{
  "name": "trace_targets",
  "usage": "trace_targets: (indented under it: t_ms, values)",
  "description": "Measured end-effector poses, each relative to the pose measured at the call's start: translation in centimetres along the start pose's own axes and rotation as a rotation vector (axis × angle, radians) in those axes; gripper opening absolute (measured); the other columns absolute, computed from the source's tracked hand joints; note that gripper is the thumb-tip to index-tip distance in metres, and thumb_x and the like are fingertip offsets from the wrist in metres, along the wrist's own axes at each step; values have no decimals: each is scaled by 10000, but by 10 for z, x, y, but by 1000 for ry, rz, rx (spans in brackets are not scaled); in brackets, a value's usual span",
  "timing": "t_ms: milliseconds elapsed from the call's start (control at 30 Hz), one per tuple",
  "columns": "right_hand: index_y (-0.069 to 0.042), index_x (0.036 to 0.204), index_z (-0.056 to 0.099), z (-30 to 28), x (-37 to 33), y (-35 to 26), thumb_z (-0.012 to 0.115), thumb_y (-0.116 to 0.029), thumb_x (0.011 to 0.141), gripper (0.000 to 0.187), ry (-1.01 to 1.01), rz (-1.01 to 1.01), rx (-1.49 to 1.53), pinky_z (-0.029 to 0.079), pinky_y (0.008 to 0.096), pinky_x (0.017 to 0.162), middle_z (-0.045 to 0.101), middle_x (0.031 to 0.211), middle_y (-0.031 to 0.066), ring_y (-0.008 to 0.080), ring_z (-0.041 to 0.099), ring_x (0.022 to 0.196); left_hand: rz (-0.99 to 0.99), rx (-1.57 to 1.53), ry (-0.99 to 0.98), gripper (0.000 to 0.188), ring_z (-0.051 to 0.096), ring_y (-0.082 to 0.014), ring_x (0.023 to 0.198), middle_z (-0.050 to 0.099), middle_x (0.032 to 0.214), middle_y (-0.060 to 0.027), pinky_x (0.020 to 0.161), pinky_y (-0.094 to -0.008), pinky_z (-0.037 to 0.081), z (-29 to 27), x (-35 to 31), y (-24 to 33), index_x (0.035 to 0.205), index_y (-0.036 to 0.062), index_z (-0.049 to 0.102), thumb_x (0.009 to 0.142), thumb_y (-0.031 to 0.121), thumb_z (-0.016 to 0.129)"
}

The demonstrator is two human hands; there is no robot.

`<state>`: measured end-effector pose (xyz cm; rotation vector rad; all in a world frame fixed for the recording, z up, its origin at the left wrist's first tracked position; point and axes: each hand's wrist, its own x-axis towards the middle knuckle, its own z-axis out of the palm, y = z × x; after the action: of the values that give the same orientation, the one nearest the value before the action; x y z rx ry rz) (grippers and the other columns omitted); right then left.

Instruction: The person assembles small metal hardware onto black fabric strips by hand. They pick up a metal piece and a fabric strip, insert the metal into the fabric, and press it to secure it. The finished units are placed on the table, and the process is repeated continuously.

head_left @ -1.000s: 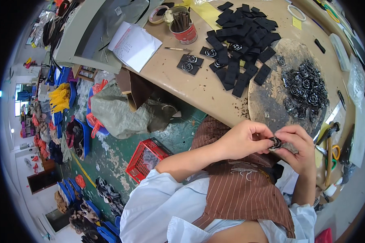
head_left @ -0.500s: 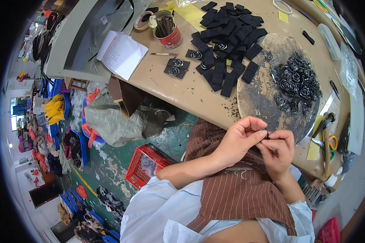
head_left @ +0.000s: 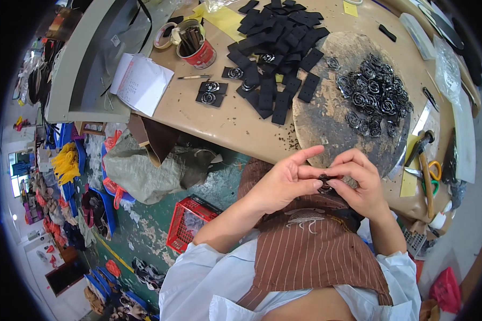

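Left hand (head_left: pixel 285 184) pinches a dark piece (head_left: pixel 325 183) near tan table (head_left: pixel 198 123), green floor (head_left: pixel 139 227).

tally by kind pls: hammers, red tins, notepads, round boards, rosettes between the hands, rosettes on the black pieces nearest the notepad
Hammer: 1
Red tin: 1
Notepad: 1
Round board: 1
Held rosette, between left hand and right hand: 1
Rosettes on those black pieces: 2
Total: 7
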<state>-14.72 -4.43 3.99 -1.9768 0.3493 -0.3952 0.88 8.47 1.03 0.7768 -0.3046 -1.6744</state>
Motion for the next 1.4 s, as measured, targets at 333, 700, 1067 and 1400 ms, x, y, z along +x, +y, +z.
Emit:
trace_targets:
  t_ms: [333, 700, 1067, 1400]
  values:
    - [-42, 973, 665, -25, 13, 5, 734, -50, 706, 276, -345, 13, 248, 470, 262, 656, 557, 944, 55, 142, 562, 772, -53, 277, -28, 665, 625, -131, 818, 627, 903, -113, 721, -230, 507, -1, 7, 18, 1333, -12, 268, 783, -50, 640]
    - [-10, 840, 618, -12, -5, 9, 681, 12, 742, 119, -57, -61, 218, 496, 247, 636, 597, 944, 81, 134, 598, 726, 171, 606, 167, 348, 613, -125, 778, 616, 903, -72, 705, -238, 490, 1, 13, 21, 1079, -22, 476, 782, 10, 654]
    - [-13, 1009, 504, -12, -22, 12, 614, 91, 779, 275, 157, 278, 740, 495, 256, 770, 578, 935, 72, 141, 606, 884, 299, 1454, 751, 415, 604, -166, 694, 620, 871, -113, 645, -293, 504, -37, 49, 64, 988, -41, 530, 705, 155, 762]
    - [-4, 958, 541, -9, -24, 33, 628, 83, 786, 212, 132, 231, 680, 497, 240, 775, 592, 900, 51, 129, 613, 869, 430, 661, 609, 149, 588, -81, 745, 625, 808, -30, 659, -210, 465, -56, 46, 51, 934, 8, 594, 862, 135, 624]
